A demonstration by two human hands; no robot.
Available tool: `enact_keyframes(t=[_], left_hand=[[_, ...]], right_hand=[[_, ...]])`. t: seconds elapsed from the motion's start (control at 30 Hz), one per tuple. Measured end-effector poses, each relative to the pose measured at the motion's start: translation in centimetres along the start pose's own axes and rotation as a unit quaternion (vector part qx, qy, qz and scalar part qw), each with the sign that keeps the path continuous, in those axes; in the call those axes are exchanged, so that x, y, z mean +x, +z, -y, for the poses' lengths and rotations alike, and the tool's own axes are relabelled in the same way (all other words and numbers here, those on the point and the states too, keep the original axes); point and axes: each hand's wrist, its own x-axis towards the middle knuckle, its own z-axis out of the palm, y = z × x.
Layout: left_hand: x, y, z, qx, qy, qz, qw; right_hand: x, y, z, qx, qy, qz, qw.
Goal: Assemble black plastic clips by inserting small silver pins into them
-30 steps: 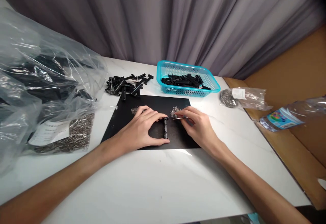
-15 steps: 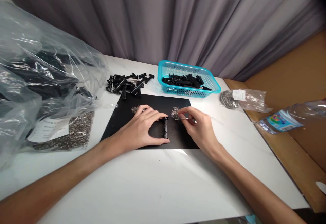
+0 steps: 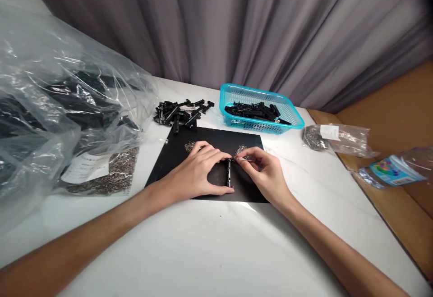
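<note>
My left hand [image 3: 203,168] holds a slim black plastic part [image 3: 229,174] by its two ends, between thumb and fingers, over a black mat [image 3: 176,162]. Pinched in my right hand [image 3: 265,168] is a thin metal tool [image 3: 241,159], perhaps tweezers, though most of it is hidden by the fingers. Its tip is at the upper end of the black part; whether it grips anything is too small to tell. Behind my right fingers lies a small heap of metal springs or clips [image 3: 241,149]. A second small heap [image 3: 189,146] shows behind my left hand.
Similar black parts lie in a pile [image 3: 179,113] at the mat's back edge and in a blue basket [image 3: 297,121]. Clear bags [image 3: 101,171] with black parts and small metal pieces fill the left. At right are a small bag [image 3: 318,138] and a plastic bottle [image 3: 389,171].
My right hand has brought the tool's tip left from beside the metal heap to the upper end of the black part. The whole view has shifted slightly; my left hand keeps its hold.
</note>
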Motion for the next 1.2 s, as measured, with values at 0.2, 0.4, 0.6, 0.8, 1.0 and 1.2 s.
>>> enact_keyframes(t=[0.2,0.4,0.6,0.8,1.0,1.2], left_hand=[[0.0,0.2,0.1,0.001,0.002,-0.007,1.0],[0.0,0.3,0.1,-0.005,-0.004,-0.011,1.0],[0.2,0.2,0.2,-0.016,0.008,-0.02,1.0],[0.3,0.2,0.2,-0.021,0.013,-0.018,1.0],[0.4,0.3,0.2,-0.038,0.019,-0.033,0.999],[0.4,0.5,0.5,-0.022,0.016,-0.036,0.999]], right_hand=[[0.3,0.4,0.3,0.0,-0.036,0.005,0.999],[0.1,0.9,0.6,-0.047,-0.059,-0.004,0.997],[-0.6,1.9,1.1,-0.142,-0.11,-0.056,0.982],[-0.7,2.2,1.0,-0.199,-0.139,-0.058,0.968],[-0.3,2.1,1.3,-0.235,-0.171,-0.058,0.955],[-0.2,1.7,1.4,-0.167,-0.135,-0.042,0.976]])
